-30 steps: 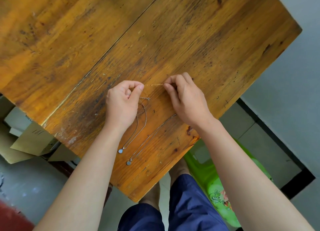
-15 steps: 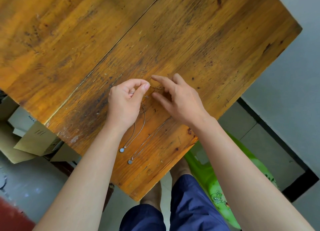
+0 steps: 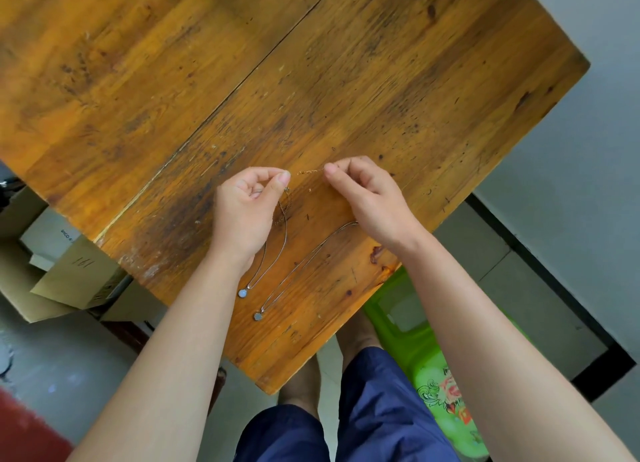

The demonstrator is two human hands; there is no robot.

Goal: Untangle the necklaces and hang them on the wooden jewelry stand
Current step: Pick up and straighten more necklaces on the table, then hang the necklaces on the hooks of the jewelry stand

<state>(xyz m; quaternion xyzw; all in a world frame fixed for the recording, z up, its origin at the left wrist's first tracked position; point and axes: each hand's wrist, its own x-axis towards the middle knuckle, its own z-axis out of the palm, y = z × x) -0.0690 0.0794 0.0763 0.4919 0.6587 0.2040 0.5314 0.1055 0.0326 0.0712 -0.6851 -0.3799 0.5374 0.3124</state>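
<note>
Both necklaces (image 3: pixel 277 250) lay on the wooden table (image 3: pixel 381 80), round pendants toward its near edge, while the left hand (image 3: pixel 244 212) and right hand (image 3: pixel 367 198) each pinched a fine chain end, a short gold length between them. Small slack pulls would probably loosen the tangle best. A cardboard box (image 3: pixel 74 271) bore handwritten "161"; no stand showed.
</note>
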